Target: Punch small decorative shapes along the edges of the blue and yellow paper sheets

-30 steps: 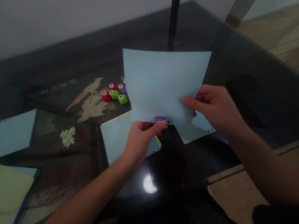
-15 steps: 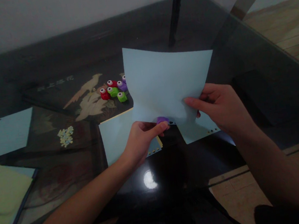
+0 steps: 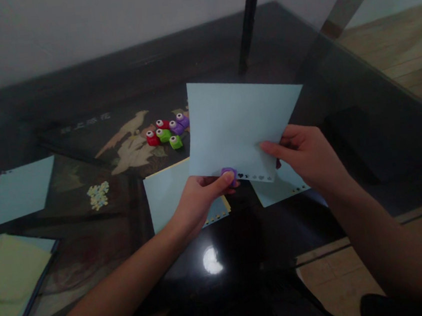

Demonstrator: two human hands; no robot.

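Hands meet at the near edge of a pale blue sheet [image 3: 235,120] held up above the dark glossy table [image 3: 76,91]. The left hand [image 3: 200,199] comes in from the near left with its forearm stretched low across the tabletop, wrist bent up, fingers curled and thumb pressed on a small purple punch [image 3: 228,171] clamped at the sheet's near edge. A short row of punched shapes [image 3: 255,177] runs to the right of the punch along that edge. The right hand [image 3: 309,160] reaches in from the near right, forearm angled up, and pinches the sheet's right near corner between thumb in front and fingers behind.

Under the raised sheet lie two more blue sheets, one [image 3: 169,195] near the left hand and one [image 3: 280,188] beneath the right. Farther left on the table sits a cluster of red, green and purple punches [image 3: 167,132], a small heap of pale cut-outs [image 3: 98,195], another blue sheet [image 3: 18,191] and a yellow-green sheet [image 3: 8,275].
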